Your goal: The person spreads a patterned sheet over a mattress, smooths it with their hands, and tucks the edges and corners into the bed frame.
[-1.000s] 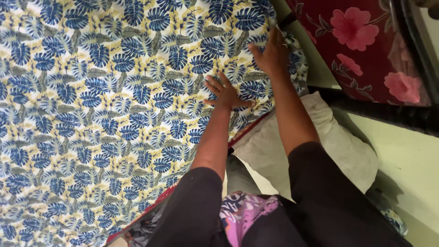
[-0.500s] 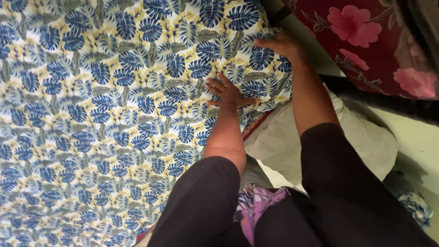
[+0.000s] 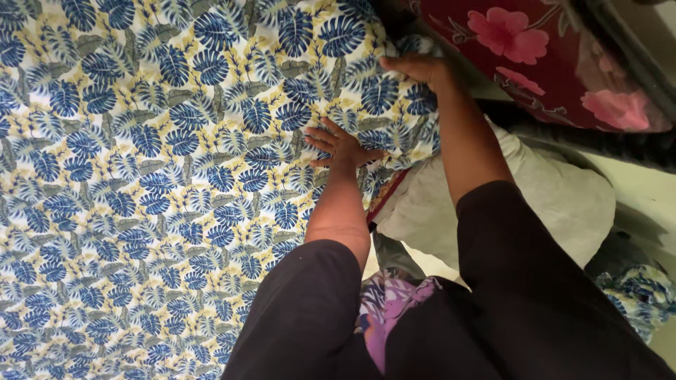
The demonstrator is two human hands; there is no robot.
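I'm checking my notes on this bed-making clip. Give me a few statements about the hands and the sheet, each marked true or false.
1. The left hand lies flat on the blue leaf-print sheet, fingers spread. True.
2. The right hand is at the sheet's far corner. True.
3. The right hand holds the white pillow. False: the pillow lies below the right forearm, untouched by either hand.
4. The sheet is plain white. False: it bears blue leaves on a white and yellow ground.
5. A red cloth with pink flowers lies beyond the sheet's corner. True.
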